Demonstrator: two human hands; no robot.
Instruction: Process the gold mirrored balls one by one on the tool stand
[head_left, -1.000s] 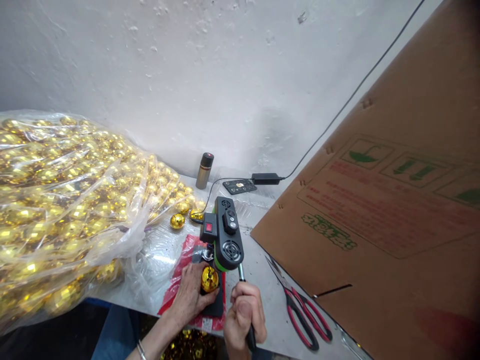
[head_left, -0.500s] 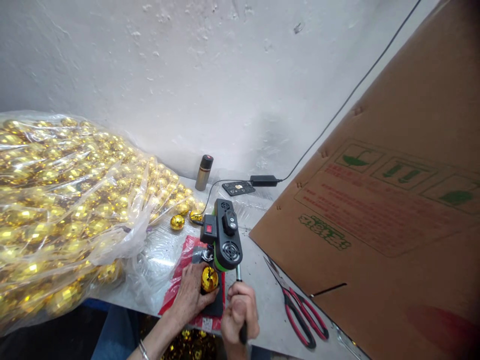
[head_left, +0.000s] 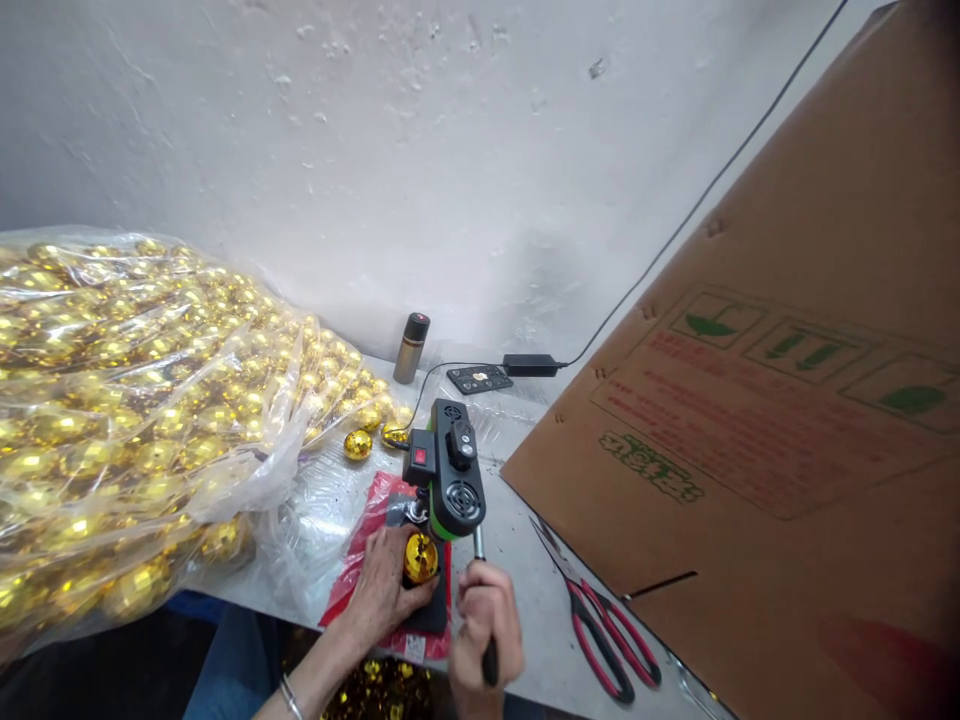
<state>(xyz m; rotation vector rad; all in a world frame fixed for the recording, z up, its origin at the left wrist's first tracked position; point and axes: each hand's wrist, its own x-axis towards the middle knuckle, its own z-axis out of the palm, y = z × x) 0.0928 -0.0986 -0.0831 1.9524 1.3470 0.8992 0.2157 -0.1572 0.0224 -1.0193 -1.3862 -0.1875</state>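
Note:
My left hand (head_left: 384, 583) is closed round a shiny gold ball ornament (head_left: 421, 557), holding it on the dark base (head_left: 430, 612) of a small black and green bench drill press (head_left: 457, 470). The machine's head stands just above and behind the ball; the tip of its tool is hidden. With its fingers wrapped round, my right hand (head_left: 487, 625) grips the lever handle (head_left: 479, 543) at the machine's right side. Red plastic (head_left: 352, 572) lies under the base. Two loose gold balls, one at the left (head_left: 358, 445), sit behind my left hand.
A big clear bag of gold balls (head_left: 150, 400) fills the left side. Red-handled scissors (head_left: 600, 625) lie beside a large cardboard box (head_left: 750, 400) at the right. Behind the machine are a bottle (head_left: 411, 348), a dark phone-like slab (head_left: 479, 379) and a power adapter (head_left: 530, 365).
The view has shifted very slightly. Both hands keep their grip, my left on the ball and my right on the lever handle, with hardly any movement.

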